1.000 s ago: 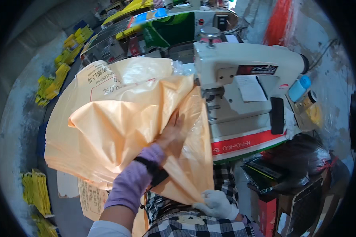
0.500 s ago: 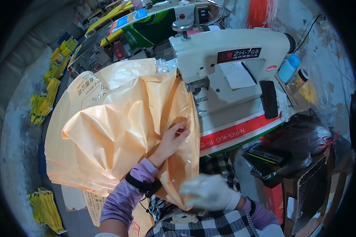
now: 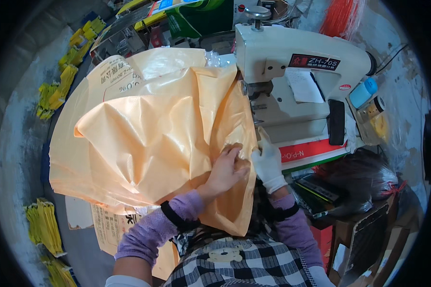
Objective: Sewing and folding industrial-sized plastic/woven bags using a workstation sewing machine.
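Now, from the head view, your bare left hand presses flat on the crumpled orange woven sack, fingers pinching its right edge. Your gloved right hand grips that same edge just beside the white sewing machine, leaving little room there.

A dark rectangular label and a white paper note sit on the sewing machine.

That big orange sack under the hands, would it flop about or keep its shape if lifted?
The orange sack probably flops: it lies in deep creases and folds. Its glossy sheen suggests a slippery surface. Likely light, since the left hand and gloved right hand merely press its edge.
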`<state>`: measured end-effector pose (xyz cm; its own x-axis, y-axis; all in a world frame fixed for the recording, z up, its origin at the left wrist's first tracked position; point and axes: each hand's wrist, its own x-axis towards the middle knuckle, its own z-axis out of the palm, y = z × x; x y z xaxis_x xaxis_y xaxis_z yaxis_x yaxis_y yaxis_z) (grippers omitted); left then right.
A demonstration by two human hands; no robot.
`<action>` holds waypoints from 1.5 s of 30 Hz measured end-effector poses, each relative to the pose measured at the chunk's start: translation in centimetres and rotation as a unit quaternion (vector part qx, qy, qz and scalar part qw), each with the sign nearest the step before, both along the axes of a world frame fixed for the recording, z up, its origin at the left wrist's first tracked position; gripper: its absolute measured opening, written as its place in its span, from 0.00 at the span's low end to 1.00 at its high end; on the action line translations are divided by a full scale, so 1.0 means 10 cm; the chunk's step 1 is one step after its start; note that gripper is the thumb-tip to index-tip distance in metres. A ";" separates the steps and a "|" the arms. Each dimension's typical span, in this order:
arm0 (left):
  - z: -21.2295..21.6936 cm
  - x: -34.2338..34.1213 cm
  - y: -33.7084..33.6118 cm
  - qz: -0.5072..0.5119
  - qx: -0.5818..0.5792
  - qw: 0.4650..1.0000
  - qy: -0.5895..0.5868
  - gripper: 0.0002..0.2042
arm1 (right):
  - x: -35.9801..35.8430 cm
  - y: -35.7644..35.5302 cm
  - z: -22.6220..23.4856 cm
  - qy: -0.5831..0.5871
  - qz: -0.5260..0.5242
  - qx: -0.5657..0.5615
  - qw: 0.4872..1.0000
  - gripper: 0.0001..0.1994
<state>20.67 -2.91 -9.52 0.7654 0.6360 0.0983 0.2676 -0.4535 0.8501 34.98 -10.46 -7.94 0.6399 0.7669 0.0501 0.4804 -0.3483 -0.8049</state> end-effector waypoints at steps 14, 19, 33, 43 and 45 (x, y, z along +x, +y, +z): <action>-0.26 -0.01 0.13 -0.113 -0.422 0.895 -0.087 0.10 | -0.23 0.11 -0.70 0.507 0.046 0.234 0.828 0.10; -0.24 -0.14 -0.06 -0.117 -0.440 0.888 -0.072 0.11 | -0.40 -0.20 -0.67 0.401 -0.003 0.251 0.881 0.13; 0.38 -0.04 0.05 -0.231 -0.001 0.954 0.190 0.15 | -0.21 -0.24 -0.32 -0.019 -0.006 -0.095 0.995 0.40; -0.13 0.50 0.69 -0.066 0.288 0.952 0.079 0.18 | -0.45 -0.28 0.13 -0.207 0.026 -0.122 0.970 0.38; -0.11 0.55 0.58 -0.061 0.287 0.951 0.097 0.18 | -0.48 -0.26 0.16 -0.233 0.046 -0.143 0.961 0.37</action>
<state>26.14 2.92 -10.65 0.8691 0.4254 0.2522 0.3097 -0.8658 0.3932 30.13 -13.04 -6.29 0.5271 0.8445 0.0941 0.8053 -0.4611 -0.3727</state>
